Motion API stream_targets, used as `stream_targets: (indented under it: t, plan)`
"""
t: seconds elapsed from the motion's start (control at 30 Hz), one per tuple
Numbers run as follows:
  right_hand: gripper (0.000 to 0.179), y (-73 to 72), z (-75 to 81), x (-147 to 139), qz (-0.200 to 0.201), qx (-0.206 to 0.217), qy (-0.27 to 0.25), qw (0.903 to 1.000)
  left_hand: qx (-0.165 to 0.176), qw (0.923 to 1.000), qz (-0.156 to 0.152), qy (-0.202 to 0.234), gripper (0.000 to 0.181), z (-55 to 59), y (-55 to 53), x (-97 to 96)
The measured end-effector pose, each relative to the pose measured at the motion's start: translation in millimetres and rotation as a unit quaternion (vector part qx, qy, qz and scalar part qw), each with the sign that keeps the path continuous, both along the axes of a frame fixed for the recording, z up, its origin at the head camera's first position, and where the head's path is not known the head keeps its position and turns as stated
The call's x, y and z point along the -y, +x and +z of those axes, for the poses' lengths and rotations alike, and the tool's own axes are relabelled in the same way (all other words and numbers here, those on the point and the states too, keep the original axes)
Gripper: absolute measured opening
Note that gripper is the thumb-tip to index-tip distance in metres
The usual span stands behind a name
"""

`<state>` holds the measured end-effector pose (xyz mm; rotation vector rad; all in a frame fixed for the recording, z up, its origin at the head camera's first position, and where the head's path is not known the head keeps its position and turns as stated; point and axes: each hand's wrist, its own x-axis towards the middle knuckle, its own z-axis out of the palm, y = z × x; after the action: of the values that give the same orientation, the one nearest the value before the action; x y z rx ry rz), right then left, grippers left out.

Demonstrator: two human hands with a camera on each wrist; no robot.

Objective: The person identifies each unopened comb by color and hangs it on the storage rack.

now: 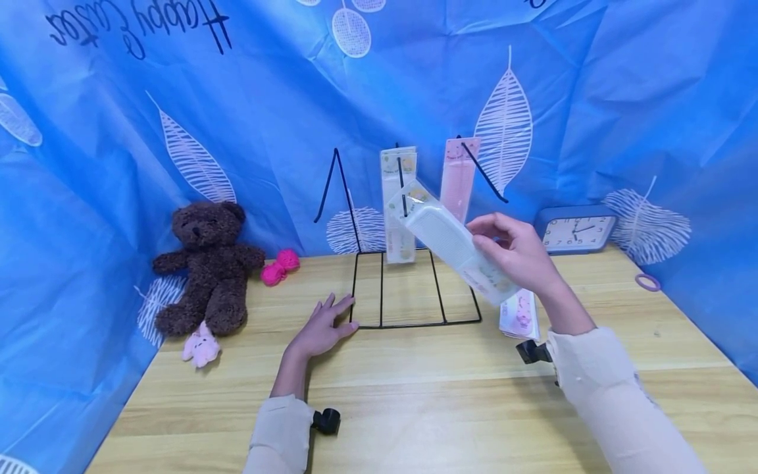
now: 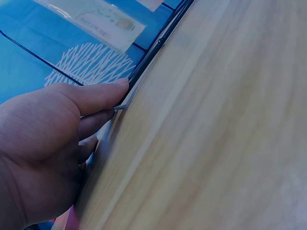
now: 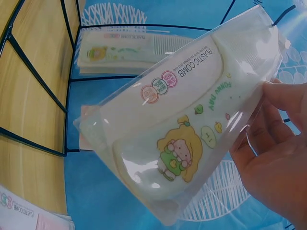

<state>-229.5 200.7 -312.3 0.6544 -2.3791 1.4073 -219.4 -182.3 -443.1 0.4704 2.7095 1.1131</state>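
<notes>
Before blue cloth, right hand pinches packaged comb; left hand, fingers straight, touches rack.

And here's the table, pale wood grain sweeping across the lower frame! Left side, a brown teddy bear sits, pink plush toy at its feet, magenta balls nearby. Centre, a black wire rack stands; right, packaged combs lie, a blue clock behind!
</notes>
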Motion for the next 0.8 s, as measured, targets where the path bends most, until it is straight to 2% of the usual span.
stream_targets:
  t: [0.4,0.6,0.8]
  plan:
    - [0.024,-11.1,-3.4,12,-0.008,0.027,-0.032,0.9991,0.001,1.0000,-0.001,0.007,0.062,-2.9,-1.5,1.3]
    - [0.023,-17.9,-4.7,18,-0.026,0.011,-0.034,0.9990,0.002,1.0000,0.004,0.008,0.062,-3.6,-1.8,1.0]
    - [0.023,-27.3,-6.5,23,-0.024,-0.009,-0.037,0.9990,-0.005,1.0000,-0.001,0.000,0.062,-6.4,-3.5,1.6]
